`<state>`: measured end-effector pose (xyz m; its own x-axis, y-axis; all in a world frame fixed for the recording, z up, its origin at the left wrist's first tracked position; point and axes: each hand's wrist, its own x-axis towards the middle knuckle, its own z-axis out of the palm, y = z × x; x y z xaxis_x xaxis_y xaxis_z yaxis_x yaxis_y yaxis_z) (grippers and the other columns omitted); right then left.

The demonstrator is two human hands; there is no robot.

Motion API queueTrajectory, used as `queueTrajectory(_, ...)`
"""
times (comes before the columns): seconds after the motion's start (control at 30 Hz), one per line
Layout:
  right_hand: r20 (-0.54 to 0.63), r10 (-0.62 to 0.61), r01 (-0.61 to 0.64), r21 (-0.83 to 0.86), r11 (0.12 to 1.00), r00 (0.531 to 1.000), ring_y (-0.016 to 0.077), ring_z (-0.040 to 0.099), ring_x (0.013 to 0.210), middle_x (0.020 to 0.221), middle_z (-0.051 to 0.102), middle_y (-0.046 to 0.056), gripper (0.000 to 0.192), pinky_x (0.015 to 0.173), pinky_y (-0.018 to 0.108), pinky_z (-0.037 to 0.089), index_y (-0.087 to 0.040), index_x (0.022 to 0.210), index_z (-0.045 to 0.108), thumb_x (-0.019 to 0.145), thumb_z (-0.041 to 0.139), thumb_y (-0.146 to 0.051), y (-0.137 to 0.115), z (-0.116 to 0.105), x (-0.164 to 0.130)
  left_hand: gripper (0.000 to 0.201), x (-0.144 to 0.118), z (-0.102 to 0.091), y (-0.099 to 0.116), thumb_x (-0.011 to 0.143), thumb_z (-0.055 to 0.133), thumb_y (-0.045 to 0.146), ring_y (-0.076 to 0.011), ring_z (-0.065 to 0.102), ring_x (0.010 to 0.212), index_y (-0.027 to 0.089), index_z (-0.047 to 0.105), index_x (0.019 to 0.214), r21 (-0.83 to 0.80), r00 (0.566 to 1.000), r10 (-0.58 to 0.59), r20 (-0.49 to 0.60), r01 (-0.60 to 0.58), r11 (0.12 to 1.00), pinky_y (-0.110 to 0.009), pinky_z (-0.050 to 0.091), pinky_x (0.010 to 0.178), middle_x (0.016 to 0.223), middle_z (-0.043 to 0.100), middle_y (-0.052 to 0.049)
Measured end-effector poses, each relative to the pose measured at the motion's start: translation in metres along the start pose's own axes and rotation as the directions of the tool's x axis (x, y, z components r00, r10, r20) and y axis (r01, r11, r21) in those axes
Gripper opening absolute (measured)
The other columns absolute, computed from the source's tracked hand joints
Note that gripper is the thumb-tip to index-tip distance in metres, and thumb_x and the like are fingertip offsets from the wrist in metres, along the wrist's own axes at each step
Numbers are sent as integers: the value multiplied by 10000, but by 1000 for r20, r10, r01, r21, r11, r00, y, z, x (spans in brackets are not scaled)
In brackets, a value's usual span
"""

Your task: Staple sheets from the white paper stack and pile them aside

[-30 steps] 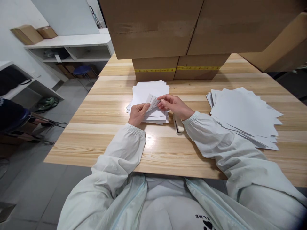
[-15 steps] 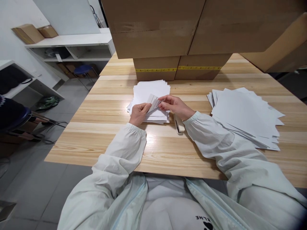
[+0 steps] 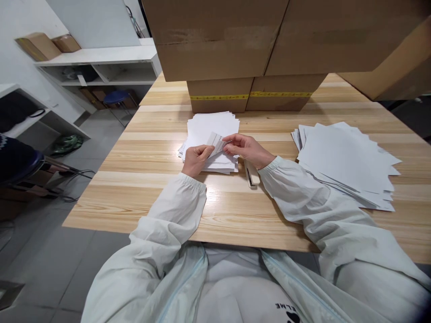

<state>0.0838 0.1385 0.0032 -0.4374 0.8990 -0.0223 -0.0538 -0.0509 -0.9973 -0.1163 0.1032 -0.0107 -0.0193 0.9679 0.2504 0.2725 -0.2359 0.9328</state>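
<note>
Fingers (image 3: 209,153) of both the left hand (image 3: 195,160) and right hand (image 3: 247,149) pinch a small slip (image 3: 216,142) over the paper stack (image 3: 211,134); uneven pulling could tear it.

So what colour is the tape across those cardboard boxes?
Yellow tape on the lower cardboard boxes, seen in the head view.
</note>
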Motion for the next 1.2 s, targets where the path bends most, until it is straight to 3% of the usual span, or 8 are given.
queueTrajectory(0.43, 22, -2, 1, 30, 1000, 1000, 116, 652, 748, 833, 731, 19, 308, 780, 285, 541, -173, 1009, 695, 746, 807, -287, 5, -3, -1, 285, -1, 3, -3, 754, 671, 419, -104, 468, 575, 156, 712, 651, -9, 999, -16, -29, 16, 1000, -245, 385, 586, 571, 564, 17)
queueTrajectory(0.6, 23, -14, 13, 23, 1000, 1000, 118, 652, 760, 817, 722, 13, 318, 784, 282, 540, -172, 1026, 685, 762, 794, -313, 8, -5, 0, 250, -3, 5, -7, 721, 726, 399, -134, 549, 604, 167, 791, 789, 108, 998, 55, -36, -51, 993, -266, 427, 611, 641, 675, -11)
queueTrajectory(0.73, 5, -23, 23, 8, 1000, 1000, 114, 651, 732, 791, 707, 7, 386, 736, 262, 536, -172, 1055, 664, 746, 809, -353, 7, -3, 0, 147, -5, 7, -12, 728, 714, 311, -114, 511, 569, 185, 776, 773, 207, 990, 135, -46, -123, 971, -256, 404, 596, 616, 654, 17)
queueTrajectory(0.8, -51, -43, 41, -36, 999, 998, 102, 616, 631, 730, 675, -19, 458, 651, 249, 526, -192, 1148, 646, 772, 785, -415, 3, 0, -3, 112, -4, 7, -13, 755, 690, 283, -95, 455, 539, 185, 730, 715, 200, 980, 143, -136, -115, 973, -240, 371, 575, 557, 565, 47)
queueTrajectory(0.9, -98, -131, 113, -176, 978, 987, 88, 542, 524, 689, 644, -28, 465, 538, 231, 475, -224, 1227, 645, 856, 676, -503, -3, 2, -10, 174, 0, 4, -13, 796, 674, 280, -78, 370, 515, 178, 617, 667, 159, 921, 134, -365, -80, 984, -221, 310, 532, 525, 424, 73)
queueTrajectory(1.0, -39, -175, 155, -309, 938, 984, 92, 550, 553, 720, 660, 2, 356, 537, 229, 449, -186, 1083, 717, 854, 672, -455, -2, 2, -8, 229, 5, -2, -10, 842, 660, 282, -69, 351, 521, 183, 527, 685, 125, 827, 153, -540, -101, 987, -205, 289, 517, 548, 383, 80)
queueTrajectory(1.13, -3, -77, 68, -433, 899, 997, 100, 502, 525, 590, 599, -6, 242, 526, 242, 411, -121, 894, 755, 780, 710, -329, 4, -1, 13, 309, 8, -12, -5, 887, 660, 385, -62, 413, 565, 187, 493, 719, 155, 676, 263, -689, -217, 964, -185, 351, 561, 594, 401, 75)
queueTrajectory(1.2, -64, -123, 76, -494, 866, 990, 116, 533, 571, 642, 641, 22, 242, 562, 256, 446, -113, 862, 758, 770, 719, -334, 1, -1, 22, 323, 5, -16, -2, 906, 645, 433, -71, 482, 589, 183, 527, 737, 277, 589, 389, -708, -276, 921, -193, 408, 598, 605, 458, 62)
